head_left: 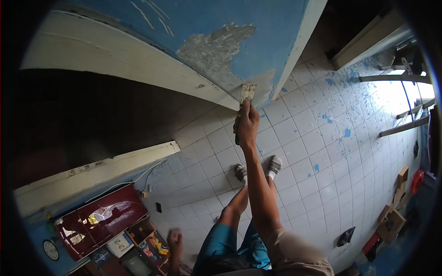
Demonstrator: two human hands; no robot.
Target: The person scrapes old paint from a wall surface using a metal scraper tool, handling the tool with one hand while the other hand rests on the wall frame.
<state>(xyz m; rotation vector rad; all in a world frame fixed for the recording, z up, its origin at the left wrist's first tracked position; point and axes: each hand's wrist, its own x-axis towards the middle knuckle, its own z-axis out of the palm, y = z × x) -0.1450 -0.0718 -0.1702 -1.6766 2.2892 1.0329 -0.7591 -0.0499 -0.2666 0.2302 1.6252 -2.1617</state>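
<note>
My right hand (247,126) is raised and grips the handle of a metal scraper (247,93). The scraper's flat blade presses against the lower edge of a blue painted wall (271,27). Just above the blade, a large grey bare patch (216,50) shows where the paint is gone. A white trim strip (138,69) runs along the wall's bottom edge. My left hand (175,241) hangs low at my left side. It is blurred, its fingers are curled, and nothing shows in it. Far below are my two feet in sandals (240,172).
The white tiled floor (322,138) far below is speckled with blue paint flakes. A dark red cabinet (99,221) and a round clock (50,250) are at the lower left. Wooden pieces (396,207) lie at the right, near a small dark object (345,237).
</note>
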